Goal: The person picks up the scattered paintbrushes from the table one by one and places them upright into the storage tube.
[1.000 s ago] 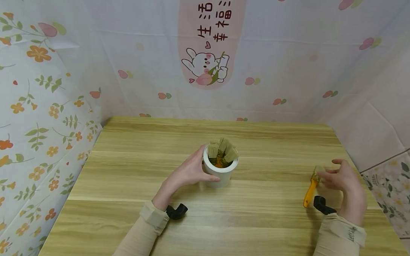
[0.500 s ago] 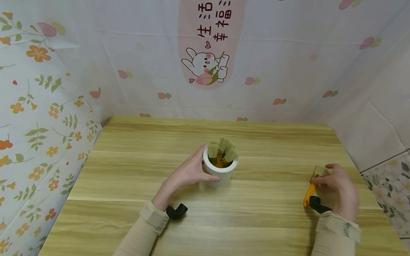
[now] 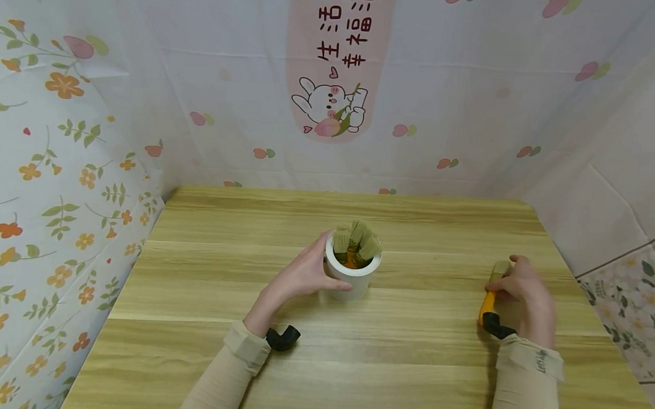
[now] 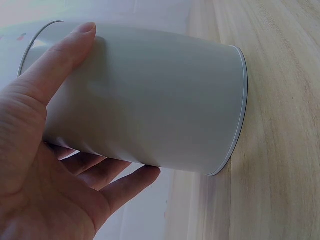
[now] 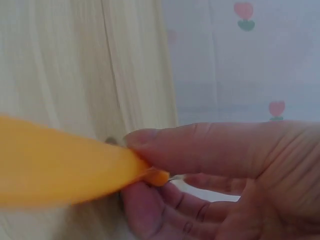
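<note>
Near the table's middle stands a white cylindrical cup (image 3: 352, 283), upright, holding several paintbrushes (image 3: 359, 239) with their pale bristles up. My left hand (image 3: 310, 269) grips the cup's left side, thumb across its front; the left wrist view shows the thumb (image 4: 65, 57) on one side and the fingers on the other. At the right, my right hand (image 3: 522, 289) pinches a paintbrush (image 3: 487, 305) with an orange handle, its bristles pointing away from me. In the right wrist view the orange handle (image 5: 65, 167) runs out from between thumb and fingers.
A wood-grain table (image 3: 398, 363) carries the cup. A patterned cloth backdrop (image 3: 228, 93) hangs behind it, and flowered cloth (image 3: 72, 219) borders the left. Black wrist-worn pieces (image 3: 283, 338) sit at both cuffs.
My right hand has closed its thumb and fingers on the loose paintbrush and shifted it slightly left. My left hand and the cup have stayed in place.
</note>
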Tool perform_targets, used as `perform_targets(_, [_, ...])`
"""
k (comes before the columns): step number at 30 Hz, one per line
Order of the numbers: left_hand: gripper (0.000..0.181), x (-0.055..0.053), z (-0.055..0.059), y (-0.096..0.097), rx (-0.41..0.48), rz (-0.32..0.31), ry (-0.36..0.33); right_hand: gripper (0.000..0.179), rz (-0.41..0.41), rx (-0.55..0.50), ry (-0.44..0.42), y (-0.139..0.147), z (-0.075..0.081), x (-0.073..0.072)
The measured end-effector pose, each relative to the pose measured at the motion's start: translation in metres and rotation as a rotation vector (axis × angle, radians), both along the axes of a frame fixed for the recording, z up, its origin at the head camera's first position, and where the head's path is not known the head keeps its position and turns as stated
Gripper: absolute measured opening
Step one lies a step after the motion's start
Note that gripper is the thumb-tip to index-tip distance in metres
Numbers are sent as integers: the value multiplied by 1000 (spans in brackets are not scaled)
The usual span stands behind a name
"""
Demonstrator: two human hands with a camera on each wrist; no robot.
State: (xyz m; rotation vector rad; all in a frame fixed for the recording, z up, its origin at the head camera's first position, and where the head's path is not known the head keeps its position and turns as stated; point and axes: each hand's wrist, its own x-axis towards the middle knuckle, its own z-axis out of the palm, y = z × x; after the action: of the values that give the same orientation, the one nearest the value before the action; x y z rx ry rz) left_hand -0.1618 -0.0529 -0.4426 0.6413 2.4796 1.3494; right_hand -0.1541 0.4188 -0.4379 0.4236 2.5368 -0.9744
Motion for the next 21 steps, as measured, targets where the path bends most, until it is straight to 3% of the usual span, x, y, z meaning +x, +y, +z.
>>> perform_targets(4, [122,0,0,0,-5,0,-1,106,5,0,49,-10,3,-4])
perform_targets(7, [123,0,-1,0,-12,3,-2,104,-13,-36,135,-20,7,-5])
perform_targets(13, [122,0,-2,1,-14,5,0,97,-41,-182,370,-52,23,-5])
perform_targets(21, [122,-1,-2,0,-9,8,9,85,-89,-262,707,-106,64,9])
